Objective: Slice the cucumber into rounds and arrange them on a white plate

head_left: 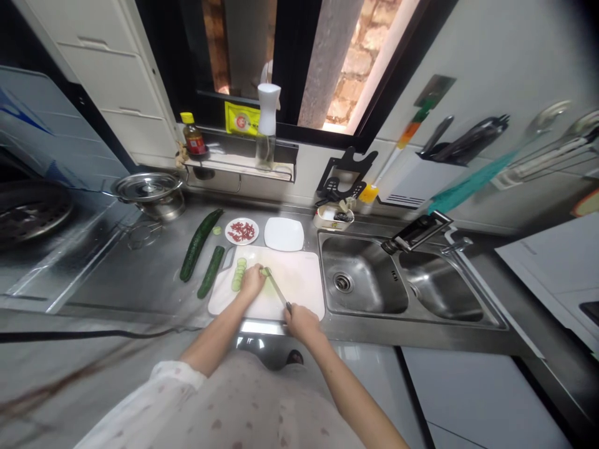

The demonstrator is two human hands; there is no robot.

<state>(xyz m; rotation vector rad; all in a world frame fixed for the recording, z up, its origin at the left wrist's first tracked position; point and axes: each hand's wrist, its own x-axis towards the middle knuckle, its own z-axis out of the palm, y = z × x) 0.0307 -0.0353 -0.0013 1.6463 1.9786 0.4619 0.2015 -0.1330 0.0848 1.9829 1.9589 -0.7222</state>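
In the head view, my right hand (302,321) is closed around the handle of a knife (277,288). The blade slants up and left over a white cutting board (299,274). My left hand (253,282) is closed, its fingertips on a small cucumber piece (266,272) by the blade's tip. How much cucumber sits under those fingers is hidden. A row of cucumber slices (238,274) lies on the board just left of that hand. Off the board's left side rest a cut cucumber (211,272) and a longer whole cucumber (200,246).
Behind the board stand a plate of chopped red pieces (242,231) and a white plate (284,234). A double sink (369,274) with a black faucet (414,232) is to the right. At the back left sits a lidded steel pot (159,198). A shelf (238,163) holds bottles.
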